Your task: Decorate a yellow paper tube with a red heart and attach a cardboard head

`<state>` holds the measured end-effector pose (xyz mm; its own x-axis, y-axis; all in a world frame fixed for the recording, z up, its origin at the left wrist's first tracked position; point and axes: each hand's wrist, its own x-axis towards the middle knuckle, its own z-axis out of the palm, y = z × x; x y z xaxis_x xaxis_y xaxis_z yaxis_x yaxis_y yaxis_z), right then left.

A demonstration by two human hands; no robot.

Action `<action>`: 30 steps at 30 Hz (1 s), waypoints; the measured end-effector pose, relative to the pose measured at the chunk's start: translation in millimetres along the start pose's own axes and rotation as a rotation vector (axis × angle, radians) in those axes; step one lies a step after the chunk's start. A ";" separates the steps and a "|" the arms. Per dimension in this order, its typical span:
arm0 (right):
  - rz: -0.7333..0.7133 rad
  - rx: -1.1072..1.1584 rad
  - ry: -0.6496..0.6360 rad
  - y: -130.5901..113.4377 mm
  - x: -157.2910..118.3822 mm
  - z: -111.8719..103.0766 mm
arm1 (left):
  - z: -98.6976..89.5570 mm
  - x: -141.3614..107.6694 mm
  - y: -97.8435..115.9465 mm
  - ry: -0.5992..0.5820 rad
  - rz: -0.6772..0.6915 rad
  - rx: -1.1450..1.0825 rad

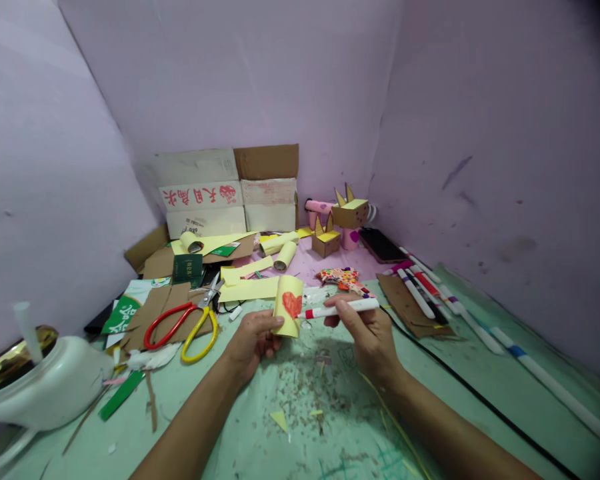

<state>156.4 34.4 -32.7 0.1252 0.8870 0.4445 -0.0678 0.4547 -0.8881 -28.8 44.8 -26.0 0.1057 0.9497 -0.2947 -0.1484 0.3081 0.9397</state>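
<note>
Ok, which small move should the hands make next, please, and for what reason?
I would suggest one short stroke of the red marker along the lower right edge of the red heart. The right hand has the tip at or very near that edge, and the left hand grips the yellow roll, which should help steady it.

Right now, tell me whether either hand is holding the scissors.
No, the left hand holds a yellow tube, the right hand a marker, and the scissors lie apart.
</note>
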 end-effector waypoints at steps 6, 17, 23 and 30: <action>0.040 -0.019 -0.030 -3.2 -0.9 1.8 | 0.4 -0.1 -0.2 -0.018 0.003 -0.009; -0.011 0.059 0.064 -1.5 2.9 -1.1 | -2.8 0.0 -0.4 -0.056 0.023 -0.060; -0.020 0.044 -0.006 -4.7 -1.2 1.1 | -3.7 0.9 -1.9 -0.074 0.023 -0.068; -0.019 0.037 -0.070 -2.3 -2.8 1.7 | -2.0 0.3 -0.9 -0.071 0.022 -0.059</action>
<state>154.5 31.0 -31.6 0.0577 0.8809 0.4698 -0.1024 0.4734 -0.8749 -30.7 44.9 -27.3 0.1709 0.9505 -0.2594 -0.2092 0.2922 0.9332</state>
